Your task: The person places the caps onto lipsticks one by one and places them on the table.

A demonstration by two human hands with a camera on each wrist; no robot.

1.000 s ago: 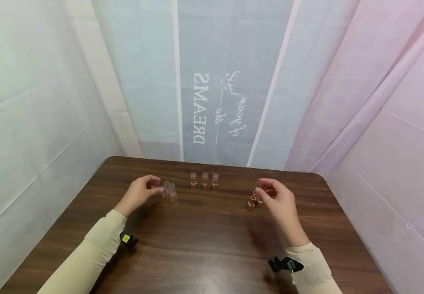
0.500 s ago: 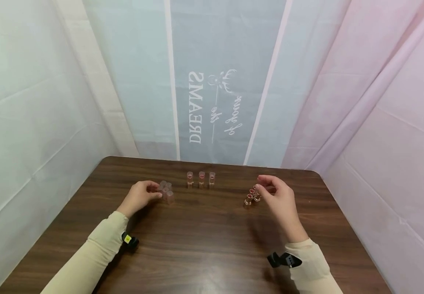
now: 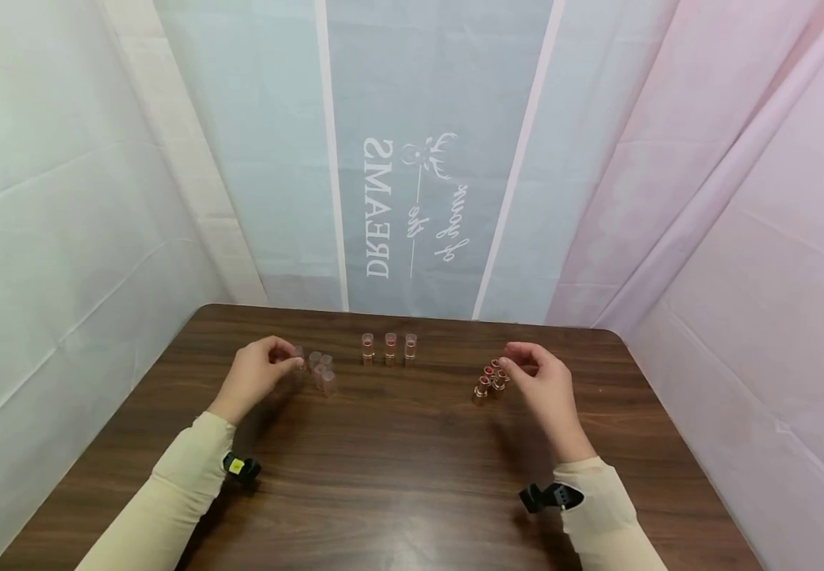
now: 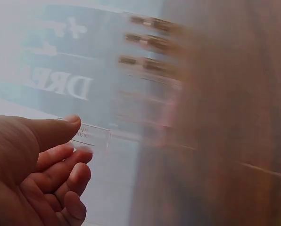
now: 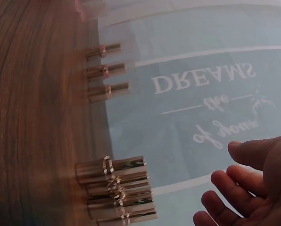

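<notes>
My left hand (image 3: pixel 256 374) pinches a clear lipstick cap (image 4: pixel 91 136) between thumb and fingers, raised at the left of a cluster of several clear caps (image 3: pixel 327 382) standing on the table. My right hand (image 3: pixel 546 388) is held with loosely bent fingers and nothing between them, beside a group of several gold lipstick tubes (image 3: pixel 481 388) with red tops. In the right wrist view those uncapped tubes (image 5: pixel 117 188) stand close together, apart from the fingertips. Three capped lipsticks (image 3: pixel 390 350) form a row between the hands, near the back edge.
The brown wooden table (image 3: pixel 397 476) reaches back to a grey-blue curtain (image 3: pixel 440 95) with mirrored lettering. White cloth walls (image 3: pixel 55 238) close in both sides. A black camera strap (image 3: pixel 554 498) sits on each sleeve.
My left hand has moved left and up from the cap cluster, taking one clear cap with it. The right hand stays nearly still beside the gold tubes. The head view has shifted slightly.
</notes>
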